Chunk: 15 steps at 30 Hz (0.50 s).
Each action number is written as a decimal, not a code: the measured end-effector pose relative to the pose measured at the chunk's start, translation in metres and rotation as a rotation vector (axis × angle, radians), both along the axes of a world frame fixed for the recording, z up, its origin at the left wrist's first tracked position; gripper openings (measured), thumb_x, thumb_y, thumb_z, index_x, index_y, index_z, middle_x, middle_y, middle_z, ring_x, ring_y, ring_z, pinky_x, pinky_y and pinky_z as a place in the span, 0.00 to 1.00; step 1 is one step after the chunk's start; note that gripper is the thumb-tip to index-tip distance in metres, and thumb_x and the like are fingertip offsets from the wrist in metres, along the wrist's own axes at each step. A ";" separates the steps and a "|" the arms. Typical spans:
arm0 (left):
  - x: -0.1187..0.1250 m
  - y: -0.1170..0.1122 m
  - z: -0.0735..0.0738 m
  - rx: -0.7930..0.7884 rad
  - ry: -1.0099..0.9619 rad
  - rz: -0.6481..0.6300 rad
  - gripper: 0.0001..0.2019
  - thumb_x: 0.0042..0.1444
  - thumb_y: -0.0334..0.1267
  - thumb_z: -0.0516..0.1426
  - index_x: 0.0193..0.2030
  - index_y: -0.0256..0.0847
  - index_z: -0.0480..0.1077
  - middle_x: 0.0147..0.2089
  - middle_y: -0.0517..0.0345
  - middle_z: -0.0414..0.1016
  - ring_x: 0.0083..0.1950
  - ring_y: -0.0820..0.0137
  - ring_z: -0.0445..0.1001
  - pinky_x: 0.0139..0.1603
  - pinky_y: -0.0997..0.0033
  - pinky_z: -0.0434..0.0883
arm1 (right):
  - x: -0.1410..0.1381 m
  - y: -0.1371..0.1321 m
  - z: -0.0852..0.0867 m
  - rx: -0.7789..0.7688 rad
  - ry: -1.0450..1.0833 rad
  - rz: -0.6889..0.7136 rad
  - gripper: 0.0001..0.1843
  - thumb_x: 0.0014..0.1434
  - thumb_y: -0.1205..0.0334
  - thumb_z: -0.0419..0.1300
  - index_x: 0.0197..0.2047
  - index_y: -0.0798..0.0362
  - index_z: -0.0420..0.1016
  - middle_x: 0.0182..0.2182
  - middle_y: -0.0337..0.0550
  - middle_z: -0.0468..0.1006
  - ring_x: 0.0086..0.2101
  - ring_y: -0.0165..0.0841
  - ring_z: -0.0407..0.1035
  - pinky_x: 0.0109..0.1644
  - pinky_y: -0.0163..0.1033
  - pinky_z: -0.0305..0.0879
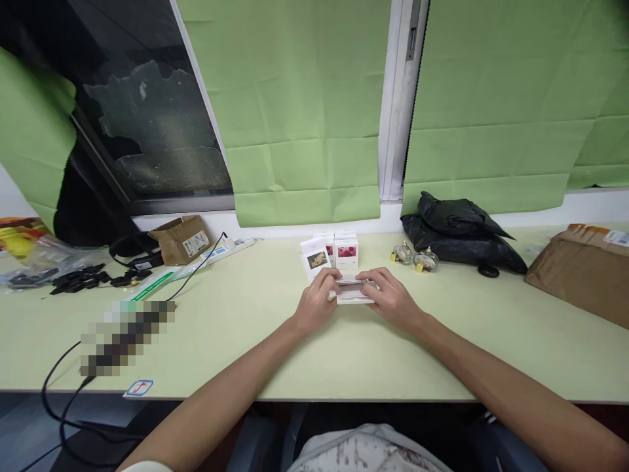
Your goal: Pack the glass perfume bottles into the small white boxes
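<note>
Two bare hands work on one small white rectangular carton [354, 298], located centrally over the pale-green tabletop [344, 367]. We grip the carton's left end with our left hand [316, 303] and its right end with our right hand [392, 298], fingers bent over the upper part on both sides. Its near face appears open towards us. We cannot tell whether its base touches the tabletop.

Directly beyond our left hand, we note a white upright carton with a yellowish-brown picture panel [316, 260], slightly tilted. Just beside it, to the right, we find a white box-shaped carton with a pinkish-red picture panel [346, 254]; further white cartons show partly behind.

To the right of this group, we observe two rounded, transparent objects with gold-coloured fittings [425, 261], set near each other. Beyond them we locate stacked black plastic bags [462, 246], with a small black disc [488, 271] at their near side. At far right we see a large brown cardboard box [584, 275].

On the left, we identify a smaller open brown cardboard box [181, 242]. Green fabric curtains [309, 118] hang behind the tabletop.
</note>
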State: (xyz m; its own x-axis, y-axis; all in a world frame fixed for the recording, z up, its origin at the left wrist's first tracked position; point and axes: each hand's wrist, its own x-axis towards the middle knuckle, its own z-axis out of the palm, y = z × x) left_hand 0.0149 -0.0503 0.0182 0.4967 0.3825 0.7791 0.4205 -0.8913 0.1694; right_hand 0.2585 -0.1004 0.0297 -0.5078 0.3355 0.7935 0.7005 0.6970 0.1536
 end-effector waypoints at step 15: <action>-0.001 0.000 0.001 -0.028 -0.096 -0.087 0.13 0.63 0.28 0.60 0.49 0.45 0.64 0.56 0.49 0.70 0.58 0.61 0.75 0.49 0.62 0.77 | 0.000 -0.001 -0.003 0.024 0.069 0.021 0.06 0.67 0.69 0.62 0.43 0.48 0.74 0.53 0.52 0.79 0.48 0.46 0.69 0.47 0.53 0.75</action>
